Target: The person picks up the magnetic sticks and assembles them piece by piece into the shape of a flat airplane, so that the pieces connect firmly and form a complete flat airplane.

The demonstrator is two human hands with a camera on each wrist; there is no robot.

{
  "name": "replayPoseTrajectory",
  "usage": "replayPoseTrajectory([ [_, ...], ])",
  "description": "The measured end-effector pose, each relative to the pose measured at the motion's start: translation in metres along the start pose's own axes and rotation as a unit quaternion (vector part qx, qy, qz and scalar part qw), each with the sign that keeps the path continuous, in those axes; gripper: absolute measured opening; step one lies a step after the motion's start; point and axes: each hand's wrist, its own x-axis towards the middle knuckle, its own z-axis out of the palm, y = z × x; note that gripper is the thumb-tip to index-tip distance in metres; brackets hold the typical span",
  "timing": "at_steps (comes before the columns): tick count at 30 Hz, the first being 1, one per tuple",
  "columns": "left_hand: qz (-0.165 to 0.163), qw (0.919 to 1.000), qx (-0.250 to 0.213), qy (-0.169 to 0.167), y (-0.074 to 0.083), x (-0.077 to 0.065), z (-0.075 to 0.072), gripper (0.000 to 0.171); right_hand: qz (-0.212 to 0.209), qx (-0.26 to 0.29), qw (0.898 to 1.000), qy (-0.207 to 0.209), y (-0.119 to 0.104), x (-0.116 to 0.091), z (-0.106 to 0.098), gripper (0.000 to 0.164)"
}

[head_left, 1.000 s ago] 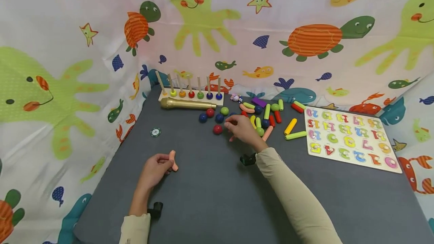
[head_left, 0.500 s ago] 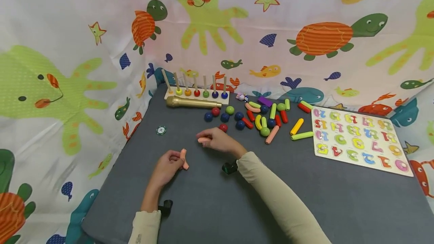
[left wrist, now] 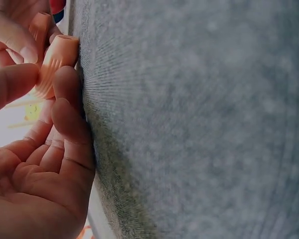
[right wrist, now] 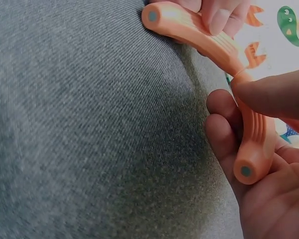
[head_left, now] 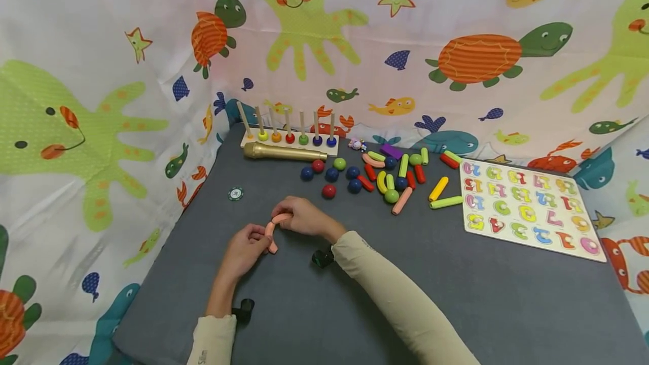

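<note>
- My left grip (head_left: 245, 249) is narrow, thumb and fingers pinching one curved peach piece (right wrist: 192, 26) by its ribbed middle, which leaves both ends free.
- My right grip (head_left: 304, 218) pinches and cradles the other peach piece (right wrist: 256, 124); I judge that the angle is meant to bring its end against the first.
- The two pieces meet end to end between my hands, low over the near part of the tabletop (head_left: 324, 320). Grey-green discs in their outer ends could be magnets, which would explain this alignment.
- Beyond my hands lie loose balls (head_left: 329, 191) and rods (head_left: 401, 201), perhaps set back there to leave me working room.
- Writing: my left sleeve (head_left: 212, 337) seems to read "Slim". The round chip (head_left: 235, 194) carries a mark too small to read. The board (head_left: 540, 216) at right bears coloured numerals, a 3 and a 2 probably among them. I see no brand on the peach pieces.
</note>
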Motion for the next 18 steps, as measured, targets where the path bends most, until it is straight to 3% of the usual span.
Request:
replayPoseTrajectory([
  [13,0.006,0.9995,0.024,0.019,0.0026,-0.0077,0.0041,0.025,0.014,0.032,0.999,-0.012,0.0005,-0.0059,0.0051,0.023],
  [15,0.014,0.9995,0.025,0.016,0.0038,-0.0068,0.0053,0.025,0.021,0.013,1.000,-0.016,-0.0003,-0.0069,0.0032,0.025],
  [18,0.019,0.9995,0.021,0.013,0.0058,-0.0034,0.0076,0.025,0.025,-0.060,0.998,-0.004,-0.0009,-0.0077,-0.0020,0.021],
])
